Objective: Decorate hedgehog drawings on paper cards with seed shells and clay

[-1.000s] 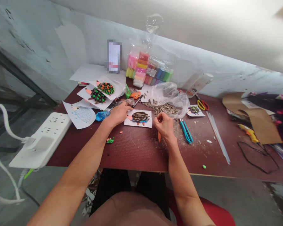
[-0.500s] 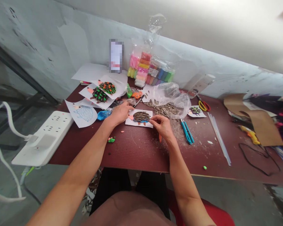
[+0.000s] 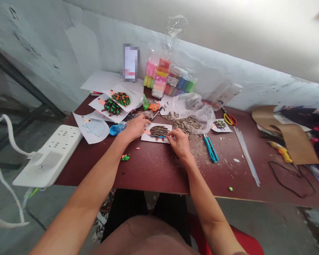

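A small white card (image 3: 146, 138) lies on the dark red table in front of me. On it is a hedgehog (image 3: 158, 131) with a pink face, brown feet, a strip of blue clay along its belly and striped seeds as spines. My left hand (image 3: 137, 127) rests by the card's left edge, its fingers stretched out and touching there. My right hand (image 3: 179, 142) is pinched at the hedgehog's right end; whatever lies between the fingertips is too small to make out. Behind the card, a pile of striped seeds (image 3: 186, 123) spills from a clear plastic bag (image 3: 199, 106).
Finished seed hedgehogs (image 3: 112, 106) and a blue hedgehog drawing (image 3: 94, 128) lie left, near a white power strip (image 3: 51, 156). To the right are a teal cutter (image 3: 211, 148), scissors (image 3: 230, 119), glue sticks (image 3: 247, 156) and a glue gun (image 3: 283, 152). Packs of coloured clay (image 3: 162, 79) stand behind.
My right hand has shifted slightly left, closer over the card's right edge, and its fingers have turned inward. My left hand and the card stay put.
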Action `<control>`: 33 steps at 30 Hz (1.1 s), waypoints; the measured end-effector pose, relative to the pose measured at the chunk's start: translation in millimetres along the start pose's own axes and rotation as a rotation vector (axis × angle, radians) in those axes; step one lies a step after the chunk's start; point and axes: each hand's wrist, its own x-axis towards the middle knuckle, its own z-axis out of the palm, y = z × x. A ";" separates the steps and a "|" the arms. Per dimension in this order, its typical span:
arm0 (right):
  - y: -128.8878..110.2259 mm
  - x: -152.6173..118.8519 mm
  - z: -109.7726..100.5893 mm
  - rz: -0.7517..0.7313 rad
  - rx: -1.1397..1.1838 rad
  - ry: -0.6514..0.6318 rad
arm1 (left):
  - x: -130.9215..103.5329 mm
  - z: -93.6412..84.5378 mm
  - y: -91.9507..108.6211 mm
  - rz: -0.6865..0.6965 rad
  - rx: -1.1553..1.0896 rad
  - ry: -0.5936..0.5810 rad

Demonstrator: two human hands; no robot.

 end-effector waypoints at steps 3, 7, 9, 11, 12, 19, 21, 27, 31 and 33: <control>1.5 0.5 3.2 -0.013 -0.003 0.008 | 0.5 0.0 -0.3 0.001 -0.004 -0.010; 1.0 0.4 6.6 -0.031 -0.024 0.003 | 0.6 0.8 -0.9 -0.001 -0.003 -0.009; 0.1 0.2 7.8 -0.031 -0.041 -0.006 | 0.5 1.1 -0.9 -0.003 0.001 -0.003; -0.7 0.0 8.6 -0.026 -0.059 -0.015 | 0.4 1.1 -0.7 -0.002 0.006 -0.001; -0.9 -0.1 8.9 -0.021 -0.066 -0.019 | 0.4 1.1 -0.6 -0.001 0.009 -0.001; -5.0 -0.2 9.7 -0.008 -0.115 -0.047 | 0.5 2.1 -0.2 -0.014 0.027 0.003; -6.9 -0.3 10.0 -0.014 -0.126 -0.051 | 0.7 3.0 -0.6 -0.011 0.026 0.009; -8.7 0.3 11.0 -0.025 -0.159 -0.065 | 1.2 4.8 -1.5 -0.008 0.017 0.016; -7.8 0.3 12.2 -0.028 -0.165 -0.065 | 0.9 4.9 -1.5 -0.015 0.012 0.016; -7.5 -0.1 13.2 -0.025 -0.156 -0.060 | 0.7 4.8 -1.4 -0.016 0.011 0.018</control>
